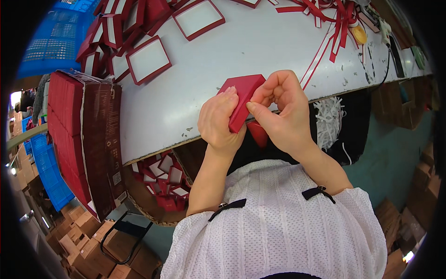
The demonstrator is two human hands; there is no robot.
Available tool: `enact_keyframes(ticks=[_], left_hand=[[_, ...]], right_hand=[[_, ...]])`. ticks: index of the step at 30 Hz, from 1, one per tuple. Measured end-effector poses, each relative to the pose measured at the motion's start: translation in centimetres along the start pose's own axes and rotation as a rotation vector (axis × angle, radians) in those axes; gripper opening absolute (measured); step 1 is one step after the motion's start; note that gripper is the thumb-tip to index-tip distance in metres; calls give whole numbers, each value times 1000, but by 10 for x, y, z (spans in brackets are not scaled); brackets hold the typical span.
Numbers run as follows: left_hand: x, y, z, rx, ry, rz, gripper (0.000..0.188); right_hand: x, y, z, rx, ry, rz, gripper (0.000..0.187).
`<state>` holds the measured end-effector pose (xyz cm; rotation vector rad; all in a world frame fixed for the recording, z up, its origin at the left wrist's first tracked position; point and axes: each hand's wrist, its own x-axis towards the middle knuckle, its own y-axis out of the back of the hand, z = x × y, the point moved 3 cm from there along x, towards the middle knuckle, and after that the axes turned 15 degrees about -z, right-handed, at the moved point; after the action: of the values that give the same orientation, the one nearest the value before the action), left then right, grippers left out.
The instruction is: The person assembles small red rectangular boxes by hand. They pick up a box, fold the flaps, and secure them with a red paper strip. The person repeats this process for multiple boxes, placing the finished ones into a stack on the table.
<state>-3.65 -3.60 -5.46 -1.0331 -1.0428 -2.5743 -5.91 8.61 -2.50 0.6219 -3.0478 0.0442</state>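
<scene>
A flat red box [246, 90] is held tilted above the near edge of the table. My left hand [217, 116] is closed around its left side, with the fingers lying over the top face and the thumb hidden beneath. At the box's right side is my right hand [282, 109], its thumb and curled index finger pinched together against the edge. Whatever lies between those fingertips, if anything, is too small to make out. Below the box, a red piece [258, 134] shows near my lap, partly covered by my hands.
Open red boxes with white insides [149, 60] are heaped at the far left of the white table [195, 88]. Red and white strips [341, 28] lie tangled at the far right. A carton of red boxes [67, 125] stands left; another carton [148, 197] sits below the edge. White paper shreds [328, 122] hang right.
</scene>
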Motion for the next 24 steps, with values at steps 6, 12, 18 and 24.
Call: enact_keyframes(ticks=[6, 12, 18, 24], left_hand=[[-6, 4, 0, -9, 61, -34, 26], [-10, 2, -2, -34, 88, 17, 23], [-16, -2, -7, -23, 108, -10, 27], [-18, 2, -1, -130, 94, -320, 62]], right_hand=[[-6, 3, -4, -633, 97, 175, 58], [-16, -25, 21, -29, -248, 30, 93], [-5, -32, 29, 435, -189, -82, 32], [-4, -25, 43, 624, -209, 28, 22]])
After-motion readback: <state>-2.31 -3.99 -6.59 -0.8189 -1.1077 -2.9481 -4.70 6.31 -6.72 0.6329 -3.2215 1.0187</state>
